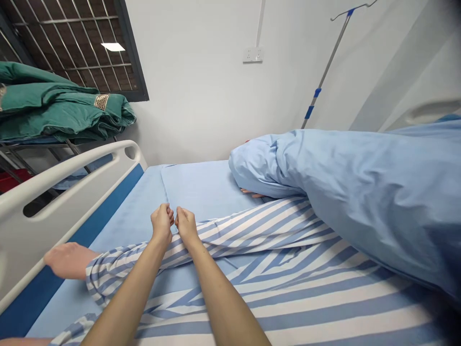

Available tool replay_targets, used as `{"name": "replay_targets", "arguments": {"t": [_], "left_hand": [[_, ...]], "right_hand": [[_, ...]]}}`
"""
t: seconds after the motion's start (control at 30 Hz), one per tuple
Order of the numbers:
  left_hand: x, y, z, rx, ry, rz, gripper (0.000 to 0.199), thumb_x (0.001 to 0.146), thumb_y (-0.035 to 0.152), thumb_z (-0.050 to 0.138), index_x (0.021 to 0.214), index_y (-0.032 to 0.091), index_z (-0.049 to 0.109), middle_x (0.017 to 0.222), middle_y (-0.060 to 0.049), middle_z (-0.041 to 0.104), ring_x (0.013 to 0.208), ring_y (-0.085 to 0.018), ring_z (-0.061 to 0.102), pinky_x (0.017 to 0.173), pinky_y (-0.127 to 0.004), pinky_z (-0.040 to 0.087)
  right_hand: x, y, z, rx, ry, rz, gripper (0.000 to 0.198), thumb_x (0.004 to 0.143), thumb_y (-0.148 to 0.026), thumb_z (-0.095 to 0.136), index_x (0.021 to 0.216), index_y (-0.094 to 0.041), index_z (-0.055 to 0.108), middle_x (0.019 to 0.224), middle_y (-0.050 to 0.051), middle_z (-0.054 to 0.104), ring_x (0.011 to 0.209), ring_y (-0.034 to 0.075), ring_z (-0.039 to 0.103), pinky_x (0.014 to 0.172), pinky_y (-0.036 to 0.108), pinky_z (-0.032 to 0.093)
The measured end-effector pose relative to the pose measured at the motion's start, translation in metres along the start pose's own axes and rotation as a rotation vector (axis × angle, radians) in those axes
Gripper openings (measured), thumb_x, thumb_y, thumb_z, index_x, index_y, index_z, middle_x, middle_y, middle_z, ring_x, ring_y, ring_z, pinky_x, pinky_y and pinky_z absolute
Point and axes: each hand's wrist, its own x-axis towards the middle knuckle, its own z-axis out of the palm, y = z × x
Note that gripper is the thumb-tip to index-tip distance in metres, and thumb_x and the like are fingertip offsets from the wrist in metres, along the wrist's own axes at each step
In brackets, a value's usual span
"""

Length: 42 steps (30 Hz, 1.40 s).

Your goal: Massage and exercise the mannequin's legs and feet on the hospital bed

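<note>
My left hand (162, 223) and my right hand (186, 225) are each closed in a fist, side by side with a small gap between them. No object shows in either fist. Both hang over or rest against the shin of a person's or manikin's leg in blue-and-white striped trousers (241, 233); I cannot tell whether they touch the cloth. A bare foot (68, 260) sticks out of the trouser end at the left. The second leg lies nearer to me, partly hidden behind my forearms.
A blue quilt (345, 182) covers the body at the right, with fingertips (250, 193) under its edge. A bed end board (82, 178) stands at the left. Behind are folded green bedding (68, 105), a wall socket (253, 55) and a drip pole (327, 67).
</note>
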Motion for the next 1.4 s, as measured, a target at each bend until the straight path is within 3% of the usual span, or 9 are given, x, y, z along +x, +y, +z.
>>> {"name": "replay_targets", "arguments": {"t": [0.17,0.3,0.53,0.73,0.8,0.9,1.13,1.4], "left_hand": [[-0.014,-0.014,0.017,0.169,0.124,0.147,0.028,0.073,0.031,0.042,0.050,0.020,0.032,0.045,0.006,0.034,0.048,-0.008,0.031,0.047,-0.023,0.026],[-0.023,-0.026,0.014,0.359,0.089,0.291,0.031,0.079,0.030,0.040,0.050,0.019,0.033,0.046,0.006,0.035,0.049,-0.009,0.032,0.051,-0.023,0.025],[-0.015,-0.029,0.009,0.468,-0.025,0.291,0.028,0.082,0.029,0.036,0.055,0.021,0.036,0.051,0.004,0.042,0.052,-0.011,0.036,0.054,-0.024,0.026],[-0.016,-0.033,0.011,0.592,-0.117,0.324,0.027,0.082,0.028,0.033,0.057,0.021,0.038,0.054,0.002,0.047,0.055,-0.013,0.042,0.055,-0.024,0.025],[-0.019,-0.032,0.014,0.668,-0.151,0.319,0.028,0.081,0.030,0.036,0.055,0.021,0.038,0.052,0.002,0.047,0.054,-0.013,0.041,0.053,-0.024,0.023],[-0.021,-0.032,0.018,0.759,-0.177,0.306,0.028,0.079,0.033,0.040,0.054,0.021,0.039,0.052,0.001,0.048,0.053,-0.014,0.041,0.052,-0.024,0.021],[-0.021,-0.031,0.020,0.824,-0.187,0.340,0.028,0.078,0.036,0.040,0.054,0.021,0.042,0.054,0.001,0.051,0.055,-0.014,0.044,0.052,-0.024,0.024],[-0.024,-0.025,0.023,0.763,-0.193,0.380,0.033,0.079,0.036,0.038,0.050,0.020,0.039,0.049,0.002,0.044,0.051,-0.012,0.039,0.053,-0.023,0.025]], "right_hand": [[0.003,0.001,-0.004,0.034,0.092,0.001,0.035,0.079,-0.040,0.040,0.052,-0.020,0.032,0.049,-0.006,0.032,0.049,0.008,0.031,0.047,0.022,0.028],[0.004,0.003,-0.008,0.028,0.112,0.012,0.032,0.079,-0.038,0.041,0.054,-0.020,0.031,0.051,-0.006,0.030,0.051,0.008,0.029,0.046,0.021,0.028],[0.003,0.010,-0.008,-0.047,0.103,-0.017,0.032,0.080,-0.040,0.040,0.056,-0.020,0.033,0.052,-0.006,0.032,0.052,0.008,0.031,0.047,0.021,0.029],[0.022,-0.020,-0.038,-0.593,-0.081,-0.121,0.034,0.077,-0.032,0.044,0.045,-0.019,0.040,0.043,-0.005,0.037,0.048,0.009,0.031,0.049,0.023,0.025],[0.027,-0.034,-0.053,-0.679,-0.102,-0.171,0.036,0.078,-0.033,0.044,0.045,-0.019,0.041,0.042,-0.005,0.038,0.048,0.009,0.032,0.050,0.023,0.024],[0.023,-0.039,-0.066,-0.617,-0.050,-0.154,0.040,0.083,-0.037,0.035,0.047,-0.019,0.040,0.044,-0.004,0.039,0.048,0.009,0.036,0.051,0.023,0.026],[0.006,-0.004,-0.075,-0.544,-0.036,-0.146,0.040,0.083,-0.042,0.036,0.050,-0.019,0.038,0.047,-0.006,0.038,0.049,0.009,0.035,0.051,0.023,0.026],[0.008,-0.008,-0.078,-0.428,0.024,-0.154,0.042,0.084,-0.042,0.034,0.049,-0.019,0.038,0.045,-0.006,0.037,0.047,0.008,0.033,0.050,0.022,0.026]]}}
